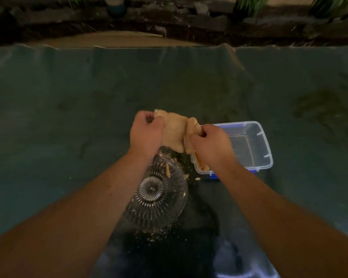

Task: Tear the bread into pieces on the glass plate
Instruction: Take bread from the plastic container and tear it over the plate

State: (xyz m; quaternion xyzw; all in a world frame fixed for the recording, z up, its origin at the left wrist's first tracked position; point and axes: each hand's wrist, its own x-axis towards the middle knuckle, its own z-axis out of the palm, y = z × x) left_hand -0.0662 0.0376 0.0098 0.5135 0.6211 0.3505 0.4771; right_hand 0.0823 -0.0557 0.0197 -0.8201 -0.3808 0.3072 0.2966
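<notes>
A pale slice of bread point(174, 131) hangs in the air above the far rim of the glass plate point(169, 201). My left hand point(146, 131) grips its left edge and my right hand point(210, 141) grips its right edge, where the bread is folded over. The plate is clear cut glass with a ribbed starburst centre; it lies on the dark green cloth, partly hidden by my left forearm. A small torn strip of bread point(167, 171) lies on the plate near its far rim. Crumbs are scattered around the plate.
A clear plastic box with blue clips point(255, 149) stands right of the plate, with a piece of bread point(201, 164) at its near left corner. The green cloth point(68, 117) covers the whole surface. Rocks and plants lie beyond its far edge.
</notes>
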